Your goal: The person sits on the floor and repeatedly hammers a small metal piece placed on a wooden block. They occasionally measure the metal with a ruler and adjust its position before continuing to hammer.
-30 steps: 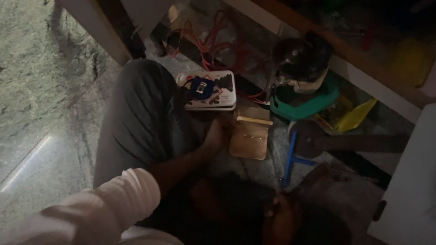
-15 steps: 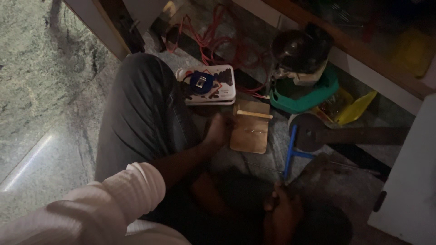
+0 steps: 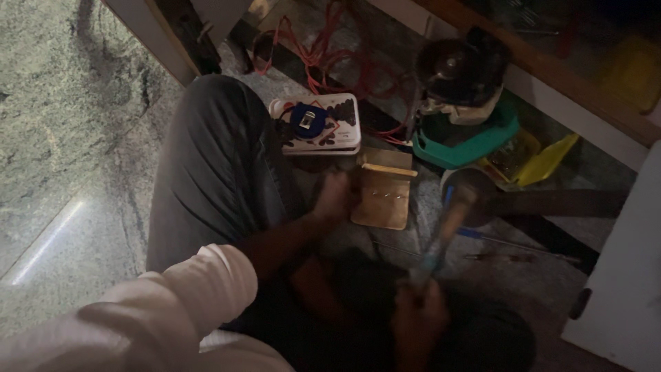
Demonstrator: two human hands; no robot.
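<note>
Two hands work over a small wooden piece (image 3: 383, 196) lying on the floor beside the bent knee. Left hand (image 3: 335, 200) presses on its near edge, fingers apparently flat rather than wrapped, though blur hides detail. Right hand (image 3: 416, 317) is clenched around a blue-handled hammer (image 3: 444, 231) raised above the wood. Steady strikes would want the wood pinned firmly, fingers clear of the small nails (image 3: 387, 195) in it, and the head dropping squarely

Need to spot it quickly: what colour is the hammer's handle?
Blue, blurred; the hammer shows in the head view.
</note>
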